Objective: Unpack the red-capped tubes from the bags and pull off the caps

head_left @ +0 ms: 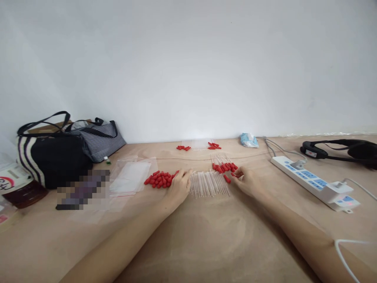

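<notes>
My left hand (180, 185) rests at the left edge of a row of thin, clear sticks (207, 184), its fingers bent and close together. Whatever its fingertips hold, if anything, is hidden. Left of it lies a heap of small red capsule-shaped pieces (160, 179). On the row's right side my right hand (246, 181) has thumb and index finger closed around a small red piece (233, 174). Another red piece (227, 179) lies beside its fingertips. Just beyond, red pieces (225, 168) lie in a group against several clear sticks (219, 158).
Farther back are more clear sticks (199, 144) between red pieces (183, 147). Clear zip bags (132, 177), a blurred dark object (84, 190) and bags (55, 157) occupy the left. A power strip (309, 179), headset (338, 151) and blue tissue pack (249, 140) lie right.
</notes>
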Motion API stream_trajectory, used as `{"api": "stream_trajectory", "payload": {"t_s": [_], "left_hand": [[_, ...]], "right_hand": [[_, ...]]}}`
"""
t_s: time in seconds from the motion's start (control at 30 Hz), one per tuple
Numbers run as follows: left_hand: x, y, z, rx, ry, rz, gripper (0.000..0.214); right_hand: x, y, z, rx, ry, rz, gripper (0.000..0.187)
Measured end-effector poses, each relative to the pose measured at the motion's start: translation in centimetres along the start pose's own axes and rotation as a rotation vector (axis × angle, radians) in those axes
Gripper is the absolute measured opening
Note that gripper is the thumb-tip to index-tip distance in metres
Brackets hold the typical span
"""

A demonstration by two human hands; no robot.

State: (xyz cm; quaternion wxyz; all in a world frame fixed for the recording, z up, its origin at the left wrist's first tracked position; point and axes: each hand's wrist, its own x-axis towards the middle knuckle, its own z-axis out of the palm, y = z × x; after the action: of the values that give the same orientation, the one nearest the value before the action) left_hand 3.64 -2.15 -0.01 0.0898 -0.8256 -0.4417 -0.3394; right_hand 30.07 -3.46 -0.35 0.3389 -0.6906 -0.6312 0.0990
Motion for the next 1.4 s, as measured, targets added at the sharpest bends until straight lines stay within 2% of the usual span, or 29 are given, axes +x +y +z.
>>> {"api": "stream_trajectory", "payload": {"t_s": [0.17,0.3,0.5,0.63,0.73,0.83,0.97,1.13,1.27,1.33,1.4], "left_hand": [[0.3,0.7,0.6,0.012,0.017,0.080,0.024],[-0.2,1.0,0.6,-0.016,0.004,0.124,0.012],[-0.5,1.4,0.1,-0.146,-0.001,0.156,0.032],[-1.0,1.5,-1.2,-0.132,-0.020,0.159,0.047],[-2.1,0.8,-2.2,-0.099,-0.066,0.201,0.053],[-3.3,-0.3,-2.8,-0.086,-0.111,0.234,0.045],[-4.0,-1.2,-2.7,-0.089,-0.119,0.219,0.036],[-3.9,-1.1,-2.5,-0.115,-0.113,0.221,0.030],[-3.8,-1.0,-2.7,-0.106,-0.101,0.220,0.037],[-3.6,-1.0,-2.9,-0.081,-0.096,0.210,0.046],[-3.4,-1.0,-3.2,-0.041,-0.069,0.190,0.057]], "right_hand": [[0.0,0.2,1.0,0.074,-0.020,-0.080,0.019],[-0.2,-0.3,0.9,0.114,-0.048,-0.108,0.026],[-0.3,-0.2,1.1,0.081,-0.042,-0.090,0.025],[0.2,0.1,1.6,0.055,0.071,-0.133,0.022],[1.1,-0.1,1.6,-0.085,0.187,-0.230,0.020],[1.9,-0.6,1.8,-0.248,0.254,-0.315,0.019],[2.5,-1.0,2.3,-0.330,0.297,-0.368,0.017],[2.7,-0.9,3.0,-0.277,0.367,-0.429,0.020],[2.3,-1.2,2.7,-0.163,0.491,-0.369,0.025],[1.6,-1.6,2.4,-0.080,0.487,-0.388,0.026],[0.4,-2.3,2.1,-0.010,0.411,-0.475,0.024]]}}
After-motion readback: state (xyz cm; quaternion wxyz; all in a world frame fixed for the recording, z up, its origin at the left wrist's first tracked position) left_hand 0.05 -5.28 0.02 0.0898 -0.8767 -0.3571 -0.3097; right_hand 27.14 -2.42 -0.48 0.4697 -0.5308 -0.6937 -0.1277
